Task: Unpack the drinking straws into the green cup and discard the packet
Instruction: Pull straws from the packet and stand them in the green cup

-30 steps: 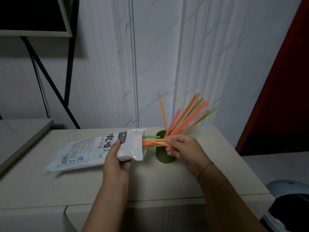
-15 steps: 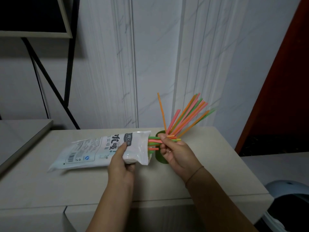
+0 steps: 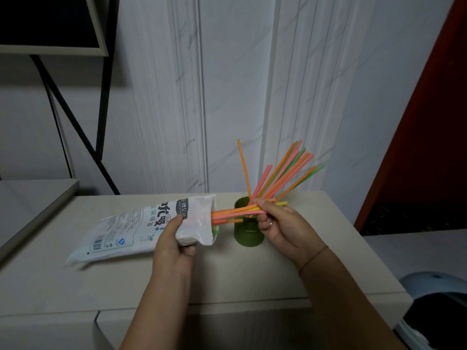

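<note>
Now gripping packet (image 3: 131, 231) with left hand (image 3: 174, 246), pinching straws (image 3: 237, 210) across green cup (image 3: 249, 236) with right hand (image 3: 280, 228); wall (image 3: 227, 97) behind counter (image 3: 252, 279), bin (image 3: 424, 281) past right edge.

Bare forearms (image 3: 161, 301), left hand (image 3: 174, 246) and right hand (image 3: 283, 229), lower middle of the frame.
A thin brown band (image 3: 313, 256) circles the right wrist; a small pale ring (image 3: 270, 223) sits on one finger of that hand.
</note>
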`<control>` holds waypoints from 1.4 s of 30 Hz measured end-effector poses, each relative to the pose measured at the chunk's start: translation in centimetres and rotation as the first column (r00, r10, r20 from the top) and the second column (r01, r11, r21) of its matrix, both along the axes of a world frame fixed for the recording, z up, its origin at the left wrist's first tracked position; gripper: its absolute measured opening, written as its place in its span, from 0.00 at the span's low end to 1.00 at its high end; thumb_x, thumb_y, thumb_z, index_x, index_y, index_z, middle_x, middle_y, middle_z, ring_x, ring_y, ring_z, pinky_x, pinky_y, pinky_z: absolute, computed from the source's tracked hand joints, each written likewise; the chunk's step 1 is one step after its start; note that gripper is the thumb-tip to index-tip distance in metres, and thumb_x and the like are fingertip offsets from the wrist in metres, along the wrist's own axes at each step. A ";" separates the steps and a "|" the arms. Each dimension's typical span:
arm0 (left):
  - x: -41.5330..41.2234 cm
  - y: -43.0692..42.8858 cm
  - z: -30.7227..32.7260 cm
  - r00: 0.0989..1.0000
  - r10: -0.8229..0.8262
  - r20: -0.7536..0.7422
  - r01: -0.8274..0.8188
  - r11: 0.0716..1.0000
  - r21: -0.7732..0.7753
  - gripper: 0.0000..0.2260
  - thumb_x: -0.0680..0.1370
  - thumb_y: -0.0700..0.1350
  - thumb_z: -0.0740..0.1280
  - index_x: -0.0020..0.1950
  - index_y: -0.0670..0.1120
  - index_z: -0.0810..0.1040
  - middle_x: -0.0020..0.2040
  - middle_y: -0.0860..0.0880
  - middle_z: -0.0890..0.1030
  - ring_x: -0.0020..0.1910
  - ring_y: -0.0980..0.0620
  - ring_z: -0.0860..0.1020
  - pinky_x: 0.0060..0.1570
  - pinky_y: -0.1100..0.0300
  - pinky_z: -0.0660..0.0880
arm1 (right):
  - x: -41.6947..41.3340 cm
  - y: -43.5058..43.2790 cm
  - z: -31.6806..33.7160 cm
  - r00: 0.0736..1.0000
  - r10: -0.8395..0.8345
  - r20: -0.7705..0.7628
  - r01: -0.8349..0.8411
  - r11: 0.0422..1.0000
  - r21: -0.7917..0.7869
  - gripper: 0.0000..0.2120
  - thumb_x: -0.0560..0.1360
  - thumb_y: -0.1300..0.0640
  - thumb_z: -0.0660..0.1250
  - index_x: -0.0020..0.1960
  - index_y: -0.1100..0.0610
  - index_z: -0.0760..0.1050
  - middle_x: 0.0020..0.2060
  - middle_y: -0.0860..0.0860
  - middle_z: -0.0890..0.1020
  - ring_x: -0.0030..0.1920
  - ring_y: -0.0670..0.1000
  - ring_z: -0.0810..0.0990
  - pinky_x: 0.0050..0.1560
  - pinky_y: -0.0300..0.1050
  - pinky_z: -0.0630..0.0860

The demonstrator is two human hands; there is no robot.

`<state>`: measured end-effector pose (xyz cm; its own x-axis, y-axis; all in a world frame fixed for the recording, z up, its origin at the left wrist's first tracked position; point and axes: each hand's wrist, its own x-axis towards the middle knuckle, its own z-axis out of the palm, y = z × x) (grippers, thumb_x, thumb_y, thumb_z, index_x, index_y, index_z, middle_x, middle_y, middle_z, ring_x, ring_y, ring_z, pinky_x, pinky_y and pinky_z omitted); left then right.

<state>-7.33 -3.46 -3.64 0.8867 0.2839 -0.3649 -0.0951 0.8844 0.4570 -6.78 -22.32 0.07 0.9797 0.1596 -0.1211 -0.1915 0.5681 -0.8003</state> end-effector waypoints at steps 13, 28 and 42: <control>0.2 1.0 0.5 0.997 0.076 -0.007 -0.076 0.996 -0.039 0.18 0.75 0.34 0.67 0.63 0.47 0.74 0.51 0.48 0.83 0.50 0.52 0.82 0.42 0.51 0.80 | 0.0 0.0 0.0 0.985 -0.145 0.092 0.149 0.988 -0.034 0.08 0.74 0.68 0.65 0.52 0.71 0.75 0.31 0.55 0.74 0.24 0.43 0.73 0.24 0.33 0.71; -0.3 -1.2 0.0 0.998 -0.044 -0.052 0.045 0.999 0.029 0.08 0.74 0.34 0.68 0.50 0.44 0.77 0.45 0.48 0.82 0.42 0.52 0.81 0.39 0.54 0.80 | 0.0 1.0 -0.4 0.976 -0.137 0.167 0.161 0.978 -0.136 0.04 0.74 0.63 0.67 0.45 0.65 0.78 0.29 0.52 0.78 0.33 0.48 0.76 0.34 0.35 0.77; 0.8 1.5 -0.8 0.997 0.033 -0.070 -0.031 0.999 0.023 0.12 0.75 0.35 0.67 0.57 0.47 0.76 0.44 0.50 0.83 0.43 0.54 0.81 0.37 0.56 0.81 | 0.4 -5.2 1.1 0.861 -0.470 0.195 0.504 0.840 -0.201 0.05 0.74 0.64 0.67 0.41 0.64 0.77 0.20 0.48 0.78 0.23 0.42 0.76 0.29 0.32 0.76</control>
<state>-6.55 -1.91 -4.40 0.8496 0.3203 -0.4191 -0.0901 0.8709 0.4831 -6.35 -27.56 1.18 0.9324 -0.3588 0.0431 0.1773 0.3501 -0.9198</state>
